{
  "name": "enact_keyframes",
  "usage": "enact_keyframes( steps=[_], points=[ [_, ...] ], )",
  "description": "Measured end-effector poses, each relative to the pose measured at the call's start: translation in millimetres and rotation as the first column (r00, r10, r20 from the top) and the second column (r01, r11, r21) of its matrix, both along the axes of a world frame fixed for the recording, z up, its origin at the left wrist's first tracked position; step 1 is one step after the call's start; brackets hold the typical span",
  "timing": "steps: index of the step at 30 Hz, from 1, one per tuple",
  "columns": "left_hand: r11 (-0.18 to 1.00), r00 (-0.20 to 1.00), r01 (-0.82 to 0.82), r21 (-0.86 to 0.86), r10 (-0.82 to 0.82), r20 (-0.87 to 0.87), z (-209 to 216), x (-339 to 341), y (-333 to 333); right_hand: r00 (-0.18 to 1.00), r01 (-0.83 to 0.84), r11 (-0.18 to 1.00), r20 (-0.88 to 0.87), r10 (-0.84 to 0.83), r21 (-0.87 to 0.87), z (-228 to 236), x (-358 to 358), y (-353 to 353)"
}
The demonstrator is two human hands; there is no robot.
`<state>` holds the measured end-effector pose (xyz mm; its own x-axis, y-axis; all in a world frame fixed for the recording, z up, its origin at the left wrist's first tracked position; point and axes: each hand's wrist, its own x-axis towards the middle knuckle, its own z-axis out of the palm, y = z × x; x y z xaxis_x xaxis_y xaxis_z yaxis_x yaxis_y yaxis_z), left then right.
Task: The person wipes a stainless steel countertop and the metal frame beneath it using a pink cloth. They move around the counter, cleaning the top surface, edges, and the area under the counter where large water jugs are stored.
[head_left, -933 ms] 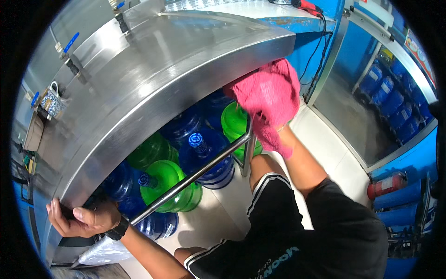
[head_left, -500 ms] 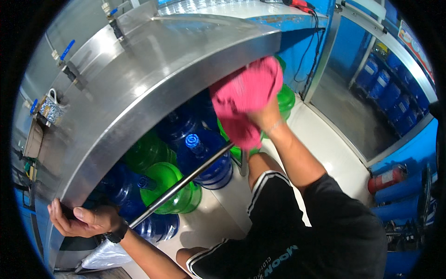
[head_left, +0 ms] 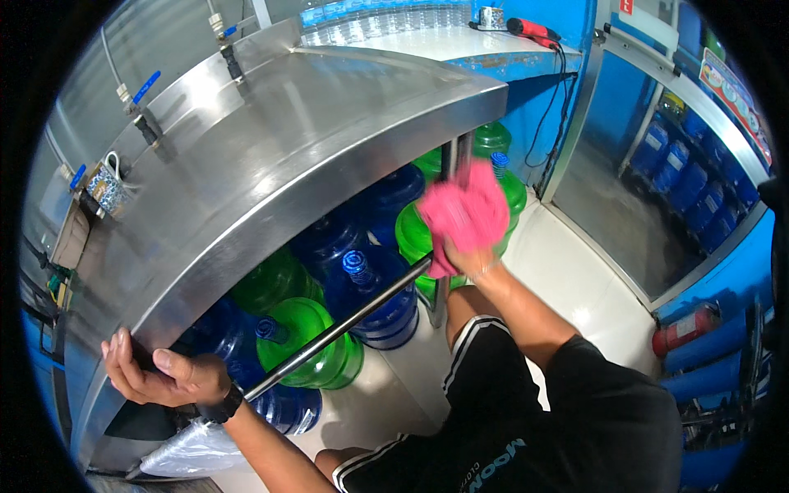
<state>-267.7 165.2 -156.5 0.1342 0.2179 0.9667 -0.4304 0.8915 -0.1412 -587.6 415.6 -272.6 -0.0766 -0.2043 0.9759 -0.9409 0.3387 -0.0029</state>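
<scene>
My right hand [head_left: 464, 259] holds a pink cloth [head_left: 464, 215] pressed against the upright steel leg [head_left: 448, 177] of the stainless steel table [head_left: 271, 156], just below the table's front corner. My left hand [head_left: 156, 374], with a dark watch at the wrist, grips the table's front edge at the lower left. A steel crossbar [head_left: 341, 329] runs under the table from near my left hand to the leg.
Several blue [head_left: 370, 287] and green [head_left: 308, 341] water jugs lie under the table. Valves and pipes [head_left: 144, 103] stand along its back edge. A glass door [head_left: 649, 189] with more blue jugs behind it is on the right, and a red extinguisher [head_left: 682, 329] stands beside it.
My right hand has slid the pink cloth down from the table's front corner onto the upright leg. My left hand has stayed on the table edge.
</scene>
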Motion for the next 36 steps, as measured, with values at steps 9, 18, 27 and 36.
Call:
enact_keyframes(
  steps=[9, 18, 27, 36],
  points=[
    [0.999, 0.999, -0.033, 0.038, 0.033, 0.001, -2, 2, 4, 0.925, 0.156, 0.975, 0.371, -0.088, -0.158, -39, 3, -44],
    [0.993, 0.991, -0.089, 0.077, 0.081, 0.102, -4, 12, 5, 0.991, 0.13, 0.951, 0.042, -0.123, -0.281, 19, -13, -36],
    [0.997, 0.998, -0.049, 0.057, 0.046, 0.047, -1, 6, 9, 0.999, 0.03, 0.991, 0.036, -0.026, -0.127, 4, 7, -11],
    [0.991, 0.996, -0.042, 0.125, 0.032, 0.083, -3, 10, 13, 0.944, 0.063, 0.997, 0.325, -0.049, -0.033, 9, -1, -11]
  ],
)
